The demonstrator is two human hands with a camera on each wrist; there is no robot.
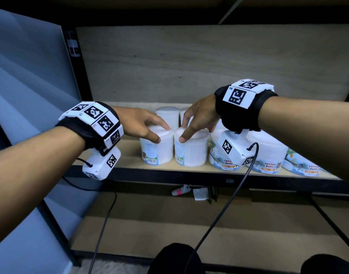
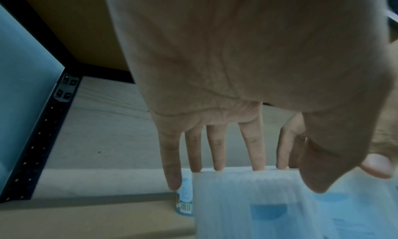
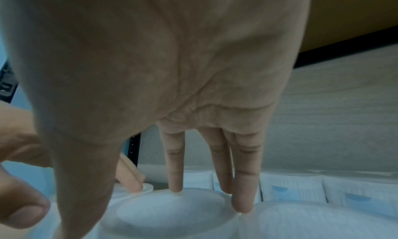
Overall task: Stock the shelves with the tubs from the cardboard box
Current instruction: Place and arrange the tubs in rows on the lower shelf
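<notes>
Two small clear tubs of cotton buds stand side by side at the front of the shelf board (image 1: 128, 155). My left hand (image 1: 161, 133) comes down on the left tub (image 1: 157, 153), thumb on its front rim and fingers over the far edge. In the left wrist view the fingers (image 2: 217, 150) drop behind that tub (image 2: 247, 205). My right hand (image 1: 191, 129) holds the right tub (image 1: 191, 155) the same way. In the right wrist view its fingertips (image 3: 175, 183) sit on the lid (image 3: 172, 213). The cardboard box is out of view.
Wider tubs labelled cotton buds (image 1: 268, 161) line the shelf front to the right, and more tubs (image 1: 167, 113) stand in the back row. A black upright post (image 1: 78, 76) and a blue panel (image 1: 27, 76) bound the left side. The lower shelf (image 1: 150, 230) lies beneath, crossed by cables.
</notes>
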